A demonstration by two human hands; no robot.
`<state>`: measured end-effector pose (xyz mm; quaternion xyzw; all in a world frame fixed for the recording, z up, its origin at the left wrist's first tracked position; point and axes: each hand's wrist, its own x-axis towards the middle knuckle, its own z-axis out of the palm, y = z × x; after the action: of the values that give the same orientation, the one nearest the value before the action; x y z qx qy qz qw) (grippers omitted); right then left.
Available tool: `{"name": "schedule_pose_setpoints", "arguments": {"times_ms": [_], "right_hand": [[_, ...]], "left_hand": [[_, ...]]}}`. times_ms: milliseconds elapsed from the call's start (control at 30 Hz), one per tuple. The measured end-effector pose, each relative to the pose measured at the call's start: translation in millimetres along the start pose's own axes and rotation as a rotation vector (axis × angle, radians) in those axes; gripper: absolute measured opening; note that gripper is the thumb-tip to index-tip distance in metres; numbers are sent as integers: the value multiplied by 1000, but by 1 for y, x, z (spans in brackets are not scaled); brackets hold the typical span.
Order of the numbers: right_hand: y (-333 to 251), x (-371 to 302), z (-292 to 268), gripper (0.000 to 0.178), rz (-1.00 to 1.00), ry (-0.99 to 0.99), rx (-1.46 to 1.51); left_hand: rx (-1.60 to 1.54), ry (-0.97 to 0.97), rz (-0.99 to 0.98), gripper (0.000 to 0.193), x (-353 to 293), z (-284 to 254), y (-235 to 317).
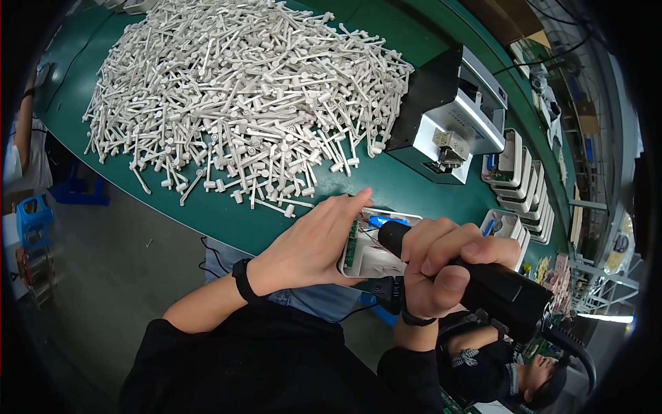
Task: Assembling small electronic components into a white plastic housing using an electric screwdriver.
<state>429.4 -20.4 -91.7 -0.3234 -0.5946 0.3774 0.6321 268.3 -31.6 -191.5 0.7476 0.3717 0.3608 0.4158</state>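
Note:
My left hand (310,241) grips the left side of an open white plastic housing (383,263) at the table's near edge, with its fingers along the far left side. Inside the housing lie a green circuit board (352,243), a blue battery (388,221) and thin wires. My right hand (441,259) is wrapped round a black electric screwdriver (507,297). Its dark nose points left over the housing; I cannot make out whether the tip touches anything. The screwdriver and my right fingers hide the housing's right side.
A big heap of white plastic stick-shaped parts (255,90) covers the green table's far left. A black and silver screw feeder (452,117) stands beyond the housing. Stacked white housings (527,190) line the right. A co-worker (483,369) sits at lower right.

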Motion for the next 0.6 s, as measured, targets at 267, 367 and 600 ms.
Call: {"name": "schedule_pose_setpoints", "arguments": {"times_ms": [267, 367, 600], "right_hand": [[3, -1, 5, 40, 3, 8, -37], [6, -1, 5, 39, 14, 22, -67], [15, 5, 2, 34, 15, 27, 30]], "left_hand": [[-13, -3, 17, 129, -1, 1, -2], [-9, -14, 20, 129, 2, 0, -1], [7, -32, 7, 129, 0, 1, 1]]}}
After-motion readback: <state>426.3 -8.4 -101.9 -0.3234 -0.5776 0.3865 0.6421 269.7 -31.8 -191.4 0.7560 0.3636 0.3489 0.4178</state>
